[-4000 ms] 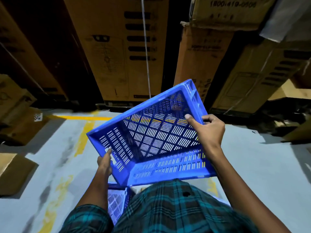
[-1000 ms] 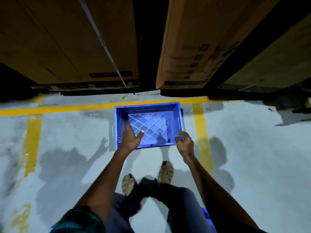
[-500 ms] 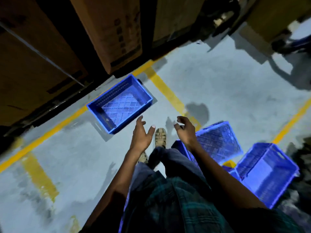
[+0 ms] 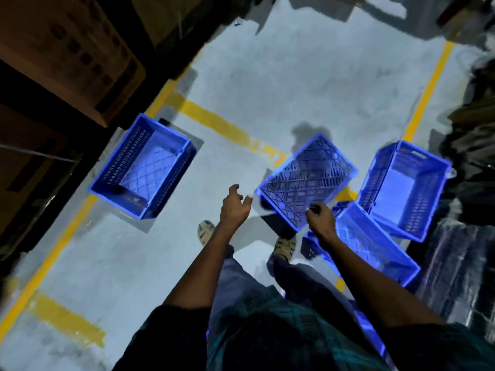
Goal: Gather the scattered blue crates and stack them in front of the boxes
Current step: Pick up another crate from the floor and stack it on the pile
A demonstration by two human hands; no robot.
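Observation:
One blue crate [image 4: 144,167] stands upright on the floor at the left, in front of the cardboard boxes [image 4: 61,57]. An overturned blue crate [image 4: 308,180] lies tilted, bottom up, just ahead of me. My left hand [image 4: 234,206] hovers beside its near left corner with relaxed fingers and holds nothing. My right hand [image 4: 320,216] is at its near edge with loosely curled fingers; I cannot tell whether it touches. Two more blue crates lie to the right: one on its side [image 4: 404,188] and one tilted [image 4: 372,242] by my right arm.
Yellow floor lines [image 4: 219,124] cross the grey concrete floor. Dark stacked goods [image 4: 471,156] stand along the right edge. My sandalled feet [image 4: 285,246] are just behind the overturned crate. Bare floor lies at the lower left.
I set the crate down in front of the boxes and let go. The view has swung right, and both hands have reached towards the overturned crate.

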